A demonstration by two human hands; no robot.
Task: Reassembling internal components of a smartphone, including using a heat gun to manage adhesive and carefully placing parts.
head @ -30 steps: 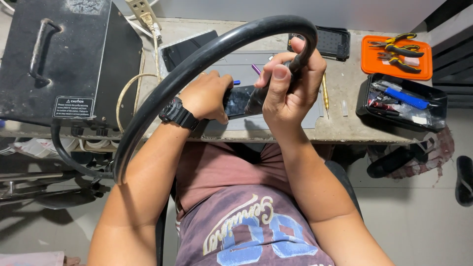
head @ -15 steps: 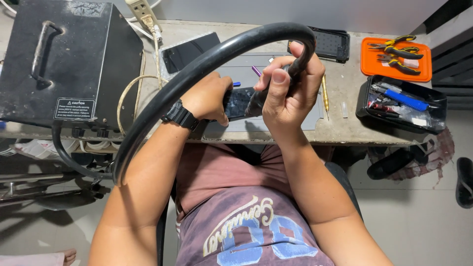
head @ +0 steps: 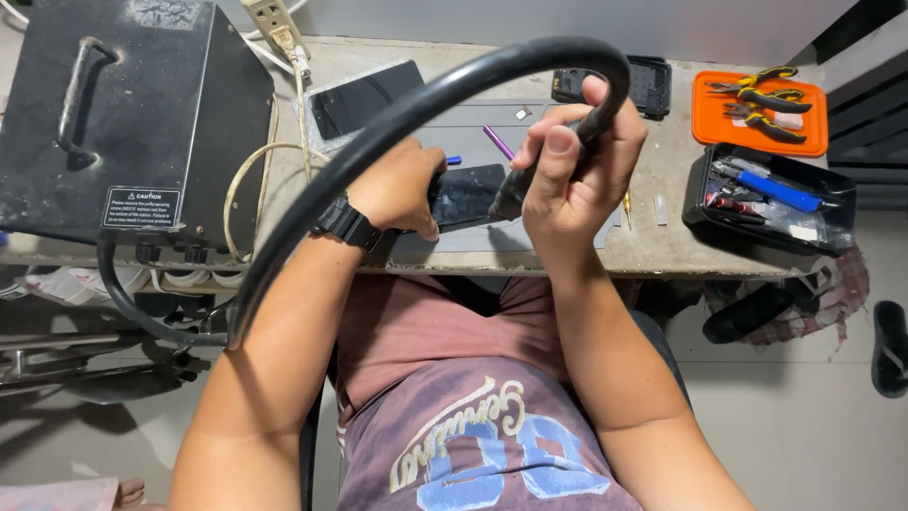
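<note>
Head view: phone worked on with a hose-fed tool

Nearest the camera, two bare forearms are seen rising from a seated lap toward the near edge of a worn workbench (head: 653,248). A dark phone (head: 465,197) is held flat on a grey mat (head: 473,128) by the left hand (head: 402,187), whose fingers are closed around the phone's left end, apparently so that it stays steady. A black watch (head: 346,224) is worn on that wrist. Just right of the phone, the right hand (head: 577,175) is wrapped tightly around a black handpiece (head: 511,192), whose tip is angled down onto the phone's right end. A thick black hose (head: 378,142) is arched from the handpiece over the left arm, seemingly to keep it off the work, and is led down toward a black machine box (head: 132,123) at far left. Farther right, a black tray (head: 832,203) of tools is set, and beyond it an orange tray (head: 705,118) with pliers, probably for easy reach. A second phone (head: 364,97) lies far left of the mat.
</note>
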